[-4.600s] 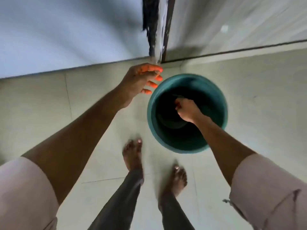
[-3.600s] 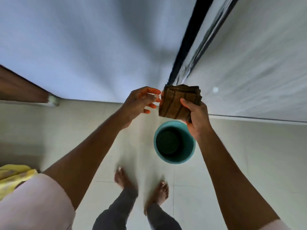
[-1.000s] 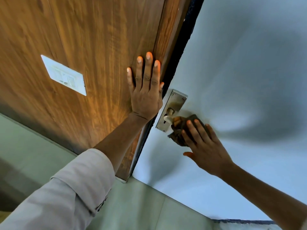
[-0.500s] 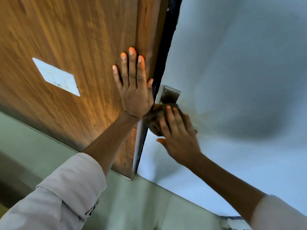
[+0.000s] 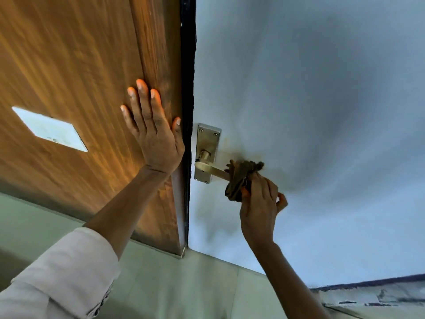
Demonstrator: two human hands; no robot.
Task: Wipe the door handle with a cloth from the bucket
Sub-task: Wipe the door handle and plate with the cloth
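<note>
A brass lever door handle juts from its metal backplate on the pale grey door. My right hand grips a bunched brown cloth wrapped over the outer end of the lever, which it hides. My left hand lies flat with fingers spread on the brown wooden panel, just left of the dark door edge. The bucket is out of view.
A white rectangular plate is fixed on the wooden panel to the left. Pale floor tiles lie below. A dark strip runs between the wooden panel and the door. A worn grey ledge shows at lower right.
My right hand has slid the cloth from the base of the handle out to the lever's far end, uncovering the backplate and pivot. My left hand stays flat on the wood.
</note>
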